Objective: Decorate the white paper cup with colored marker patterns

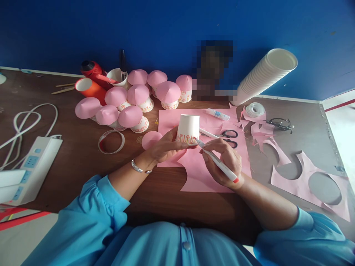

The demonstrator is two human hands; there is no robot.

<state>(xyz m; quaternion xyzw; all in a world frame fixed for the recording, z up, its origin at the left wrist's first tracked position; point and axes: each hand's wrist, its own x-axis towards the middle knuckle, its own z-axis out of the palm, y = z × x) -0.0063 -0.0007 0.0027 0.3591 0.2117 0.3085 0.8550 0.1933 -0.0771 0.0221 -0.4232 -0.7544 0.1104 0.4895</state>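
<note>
My left hand (165, 145) is closed around the lower part of a white paper cup (189, 125), which it holds upside down above the pink paper (213, 173). Red flower-like drawings run along the cup's rim. A white marker with a red end (220, 166) is gripped in my right hand (226, 160), its tip touching or very near the drawn band. Behind my right hand lie scissors with black handles (230, 138), partly covered. A pink paper disc or cone (151, 140) sits beside my left hand.
Several decorated cups with pink cone tops (138, 95) stand at the back left, near a red heat-gun-like tool (94, 72). A tall stack of white cups (266, 72) leans at the back right. Paper scraps (302, 181) lie right; a power strip (39, 168) lies left.
</note>
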